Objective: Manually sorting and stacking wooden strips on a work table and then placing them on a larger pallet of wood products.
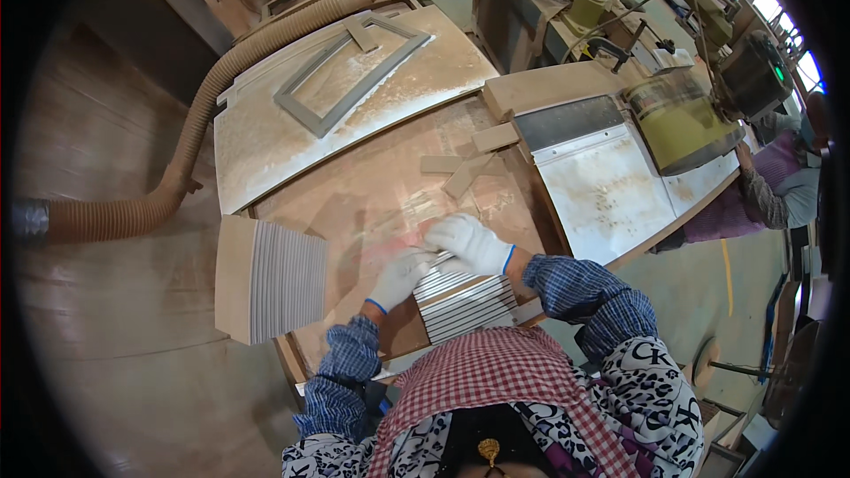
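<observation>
My left hand [400,279] and my right hand [469,244], both in white work gloves with blue cuffs, meet at the far end of a stack of pale slats with dark lines between them [467,308]. The fingers of both hands are bent and drawn together. Whatever they pinch, if anything, is too small and covered to make out. The slats lie close in front of my checked apron [496,361]. Left of my left hand stands a tall block of thin grey-edged boards [288,285], tightly packed side by side.
Beyond my hands, several short brown wood pieces [467,175] lie on the wooden tabletop [354,186]. A grey frame [323,113] rests on a dusty white board. A ribbed hose [190,142] curves around the left. At right are a yellow-green machine [682,119] and another person [748,186].
</observation>
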The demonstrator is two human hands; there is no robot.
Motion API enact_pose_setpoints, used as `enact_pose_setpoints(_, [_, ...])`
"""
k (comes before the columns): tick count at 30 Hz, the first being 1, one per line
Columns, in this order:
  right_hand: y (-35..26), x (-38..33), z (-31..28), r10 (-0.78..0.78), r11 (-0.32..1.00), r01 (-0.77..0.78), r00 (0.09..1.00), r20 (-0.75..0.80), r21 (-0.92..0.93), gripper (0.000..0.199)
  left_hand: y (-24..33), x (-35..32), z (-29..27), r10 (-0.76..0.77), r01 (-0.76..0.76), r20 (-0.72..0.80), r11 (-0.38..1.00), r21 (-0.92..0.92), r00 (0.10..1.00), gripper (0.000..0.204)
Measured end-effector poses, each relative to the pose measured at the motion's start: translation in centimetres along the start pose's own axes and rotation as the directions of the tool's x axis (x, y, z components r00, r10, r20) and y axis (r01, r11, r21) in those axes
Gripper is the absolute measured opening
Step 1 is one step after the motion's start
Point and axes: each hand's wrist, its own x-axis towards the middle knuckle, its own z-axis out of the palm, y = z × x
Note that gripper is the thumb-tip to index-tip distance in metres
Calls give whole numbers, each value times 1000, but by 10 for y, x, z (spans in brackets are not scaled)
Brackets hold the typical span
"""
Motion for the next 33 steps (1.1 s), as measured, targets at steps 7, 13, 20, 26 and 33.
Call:
enact_pose_setpoints(7, [87,24,-13,198,786,-331,935,-295,-523,56,49,16,10,-147,79,121,894,442,982,46])
enact_pose_setpoints(13, [139,40,-12,670,673,-532,733,118,-513,43,51,9,17,48,-35,-24,923,384,999,41])
enact_pose_setpoints(20, [114,34,-3,563,749,-551,822,-85,-367,48,32,0,23,1,1,-4,912,411,1000,56])
enact_pose_setpoints(26, [118,32,-2,536,744,-521,839,-93,-418,43,20,5,20,-226,241,-119,960,140,967,50])
enact_pose_setpoints(33, [63,32,-3,425,892,-355,869,253,-279,37,-15,3,20,-484,169,-438,793,-585,758,49])
